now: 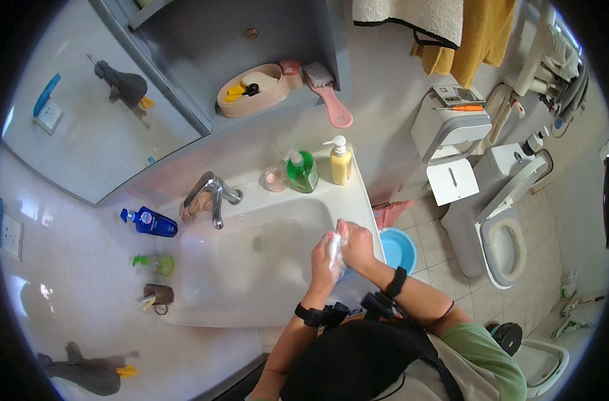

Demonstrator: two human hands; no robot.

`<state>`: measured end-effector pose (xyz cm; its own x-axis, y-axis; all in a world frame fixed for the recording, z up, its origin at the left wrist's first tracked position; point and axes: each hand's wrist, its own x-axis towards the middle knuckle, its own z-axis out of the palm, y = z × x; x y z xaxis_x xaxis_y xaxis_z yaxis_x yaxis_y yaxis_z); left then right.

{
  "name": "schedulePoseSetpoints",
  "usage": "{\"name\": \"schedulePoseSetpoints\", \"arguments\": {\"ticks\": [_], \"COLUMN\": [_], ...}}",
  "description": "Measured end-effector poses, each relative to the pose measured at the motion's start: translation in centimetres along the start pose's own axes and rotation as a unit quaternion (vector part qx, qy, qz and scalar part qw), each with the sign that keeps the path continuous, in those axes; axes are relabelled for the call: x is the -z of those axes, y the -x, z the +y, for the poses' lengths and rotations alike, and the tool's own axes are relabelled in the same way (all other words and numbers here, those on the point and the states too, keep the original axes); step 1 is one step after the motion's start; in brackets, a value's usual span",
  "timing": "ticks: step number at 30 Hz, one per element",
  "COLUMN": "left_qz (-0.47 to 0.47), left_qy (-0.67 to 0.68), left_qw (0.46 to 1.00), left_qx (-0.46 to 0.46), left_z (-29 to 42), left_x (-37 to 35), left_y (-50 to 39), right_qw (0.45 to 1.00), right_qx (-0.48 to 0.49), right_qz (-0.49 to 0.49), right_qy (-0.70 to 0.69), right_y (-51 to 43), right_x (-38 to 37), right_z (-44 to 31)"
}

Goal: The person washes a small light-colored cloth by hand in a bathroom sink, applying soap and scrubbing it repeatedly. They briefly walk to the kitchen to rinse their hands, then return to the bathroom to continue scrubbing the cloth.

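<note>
My left hand (326, 260) and my right hand (357, 245) are close together over the right rim of the white washbasin (264, 250). Between them, both hands hold a small, whitish, wet-looking cloth (336, 250); its exact shape is hidden by the fingers. A chrome faucet (217, 200) stands at the basin's back left, with a brown crumpled cloth (198, 204) behind its spout. On the back ledge are a small clear cup (275, 179), a green pump bottle (302, 173) and a yellow pump bottle (341, 165).
A blue pump bottle (155, 223), a small green-topped bottle (159, 264) and a brown mug (160, 295) line the basin's left side. A pink brush (334, 105) overhangs the shelf edge. Right of the basin are a light-blue tub (398, 250) on the floor and a toilet (505, 245).
</note>
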<state>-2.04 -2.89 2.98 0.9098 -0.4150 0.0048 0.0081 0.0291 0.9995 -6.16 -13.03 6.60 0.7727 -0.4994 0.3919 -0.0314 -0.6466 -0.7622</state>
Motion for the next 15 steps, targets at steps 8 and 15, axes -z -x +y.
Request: {"name": "schedulePoseSetpoints", "arguments": {"ticks": [8, 15], "left_qz": [-0.009, -0.025], "left_qy": [-0.082, 0.265], "left_qw": [0.996, 0.95], "left_qx": [0.016, 0.163], "left_z": [-0.6, 2.5], "left_x": [-0.3, -1.0], "left_y": [0.4, -0.6], "right_qw": [0.999, 0.998], "right_qx": [0.03, -0.049], "right_qz": [-0.006, -0.029], "right_qy": [0.026, -0.016], "right_y": [1.0, -2.9], "right_x": [-1.5, 0.4], "right_z": [2.1, 3.7]}}
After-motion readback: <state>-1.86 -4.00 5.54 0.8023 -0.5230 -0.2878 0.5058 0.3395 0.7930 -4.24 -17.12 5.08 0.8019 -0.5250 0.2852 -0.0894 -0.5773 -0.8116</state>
